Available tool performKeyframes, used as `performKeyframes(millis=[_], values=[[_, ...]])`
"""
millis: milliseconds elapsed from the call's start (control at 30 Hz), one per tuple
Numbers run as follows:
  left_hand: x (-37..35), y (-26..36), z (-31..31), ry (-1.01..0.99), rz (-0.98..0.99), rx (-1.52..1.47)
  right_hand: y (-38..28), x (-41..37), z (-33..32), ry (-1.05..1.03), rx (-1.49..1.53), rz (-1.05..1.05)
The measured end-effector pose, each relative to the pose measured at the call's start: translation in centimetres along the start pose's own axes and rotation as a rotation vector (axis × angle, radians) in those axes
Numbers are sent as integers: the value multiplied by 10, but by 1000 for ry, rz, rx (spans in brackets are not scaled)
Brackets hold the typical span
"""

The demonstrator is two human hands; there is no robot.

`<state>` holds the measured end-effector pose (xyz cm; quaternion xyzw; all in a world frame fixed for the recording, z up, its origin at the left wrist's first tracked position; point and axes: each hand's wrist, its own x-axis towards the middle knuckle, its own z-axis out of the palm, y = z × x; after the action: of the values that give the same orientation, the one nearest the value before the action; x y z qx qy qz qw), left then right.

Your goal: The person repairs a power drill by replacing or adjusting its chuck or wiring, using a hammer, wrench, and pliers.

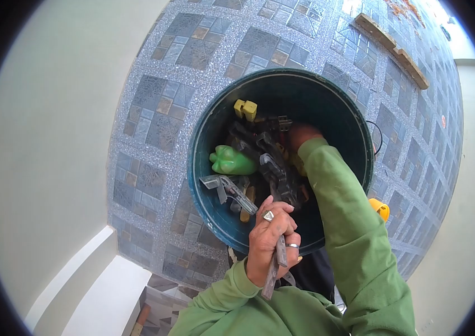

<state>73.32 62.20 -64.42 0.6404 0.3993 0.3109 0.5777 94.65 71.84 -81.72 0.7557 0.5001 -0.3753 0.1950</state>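
Note:
Below me stands a round dark green tub (206,210) with tools inside. My left hand (274,235), wearing two rings, is closed around flat metal bars (271,277) and what looks like a dark tool (282,190) above them. My right hand (303,134) reaches into the tub at its right side; its fingers are hidden among dark tools. A green plastic bottle (232,161) lies at the tub's left, with a grey metal tool (232,193) below it. Two yellow blocks (245,110) lie near the upper left of the pile.
A long wooden piece (391,50) lies on the patterned tile floor (161,112) at the upper right. Right of the tub is a yellow object (379,209). A pale wall (63,129) rises at the left, above a white ledge (103,297).

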Motion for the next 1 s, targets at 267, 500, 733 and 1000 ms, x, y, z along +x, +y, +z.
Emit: performKeyframes(millis=[267,500,733,1000], values=[[4,2,-1,-7,-20,4,8,30,31,183,57,-134],[5,2,-2,-13,-38,-6,5,27,35,203,-3,-89],[4,2,-2,-11,-33,-11,-6,-17,18,187,-89,-215],[1,2,-2,28,11,0,-15,-27,41,171,-47,-211]])
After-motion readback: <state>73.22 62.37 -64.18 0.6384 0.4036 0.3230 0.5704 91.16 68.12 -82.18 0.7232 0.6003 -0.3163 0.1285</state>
